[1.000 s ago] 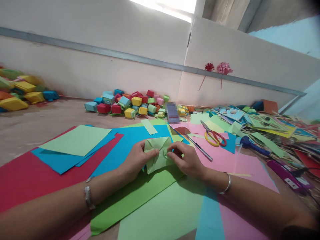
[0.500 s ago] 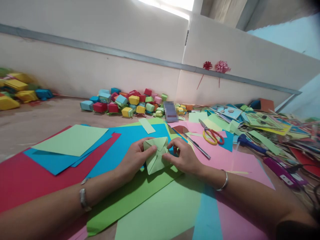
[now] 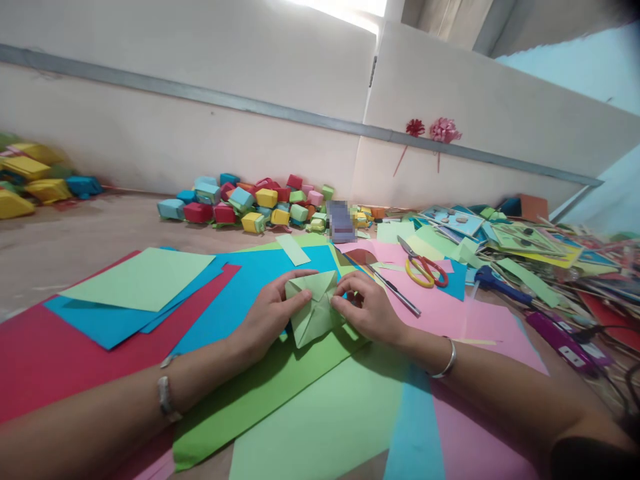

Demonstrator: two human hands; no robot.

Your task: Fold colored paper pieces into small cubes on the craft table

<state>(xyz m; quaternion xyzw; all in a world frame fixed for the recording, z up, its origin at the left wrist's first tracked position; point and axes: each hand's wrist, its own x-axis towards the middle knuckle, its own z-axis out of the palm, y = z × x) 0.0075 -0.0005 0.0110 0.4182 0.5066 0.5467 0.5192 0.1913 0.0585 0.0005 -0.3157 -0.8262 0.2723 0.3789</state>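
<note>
A pale green folded paper (image 3: 314, 320), with creased flaps meeting near its middle, is held up between my two hands. My left hand (image 3: 276, 307) grips its left side, thumb on the front and fingers behind. On the right edge, my right hand (image 3: 369, 308) pinches the paper between thumb and curled fingers. Below lies a bright green sheet (image 3: 260, 400), over a larger pale green sheet (image 3: 320, 427). A blue sheet (image 3: 215, 327) spreads behind my left hand. Right of my right hand lies a metal-tipped pen or craft knife (image 3: 400, 297).
Scissors (image 3: 425, 270) with yellow and red handles lie on pink paper (image 3: 460, 313). A blue glue gun (image 3: 503, 285) and a purple power strip (image 3: 567, 343) are at the right. Small colourful paper boxes (image 3: 240, 203) line the wall. Loose sheets (image 3: 145, 280) lie left.
My right thumb and fingers have shifted slightly up along the paper's right edge. The left hand keeps its hold, and the view has moved very slightly.
</note>
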